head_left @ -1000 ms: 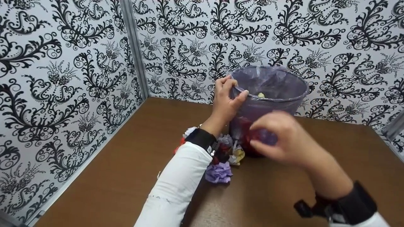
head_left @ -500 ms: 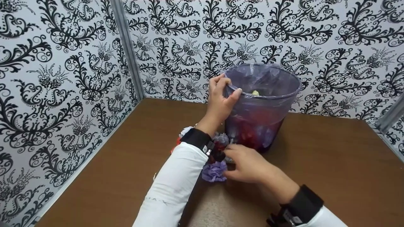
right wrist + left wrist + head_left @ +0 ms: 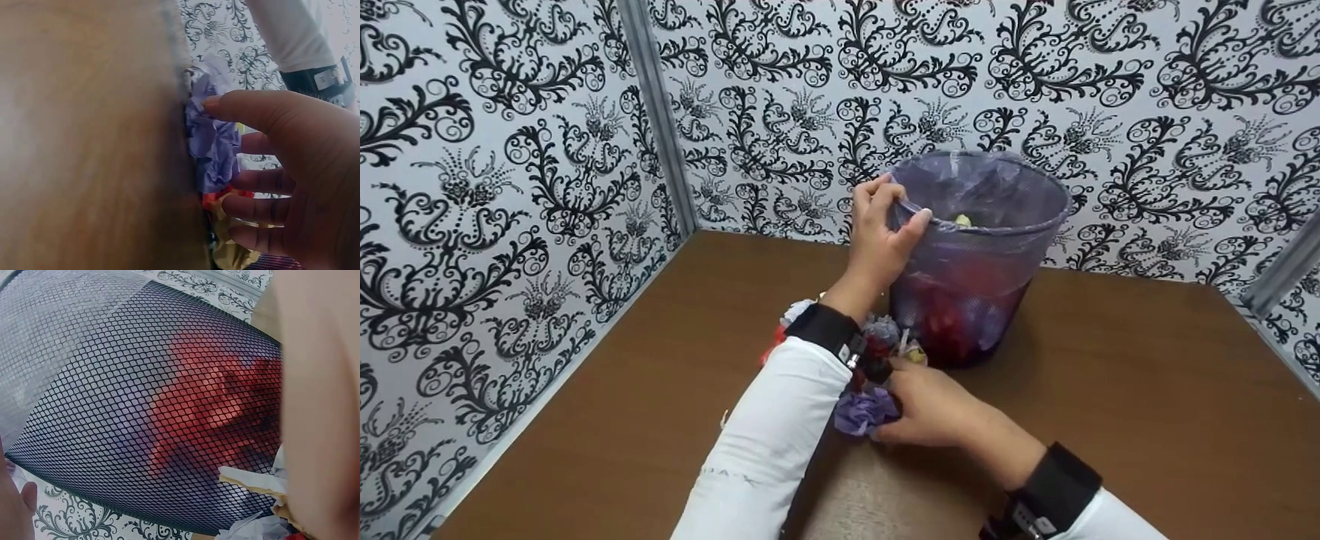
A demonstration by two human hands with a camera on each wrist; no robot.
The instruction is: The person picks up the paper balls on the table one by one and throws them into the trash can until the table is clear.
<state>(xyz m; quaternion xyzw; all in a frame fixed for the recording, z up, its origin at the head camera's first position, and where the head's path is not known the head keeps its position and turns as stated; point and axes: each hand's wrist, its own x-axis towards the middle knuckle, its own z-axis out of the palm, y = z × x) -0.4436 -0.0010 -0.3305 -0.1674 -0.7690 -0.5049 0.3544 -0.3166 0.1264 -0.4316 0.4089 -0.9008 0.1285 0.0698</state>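
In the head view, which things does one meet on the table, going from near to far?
Right hand → purple paper ball → pile of crumpled papers → mesh bin → left hand on the bin's rim.

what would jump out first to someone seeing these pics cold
First, the mesh bin lined with a purple bag, standing at the back of the brown table against bold black-and-white swirl wallpaper. The left hand pinches the bag at the bin's rim. In front of the bin, the right hand closes on a crumpled purple paper in a small heap of colourful wads.
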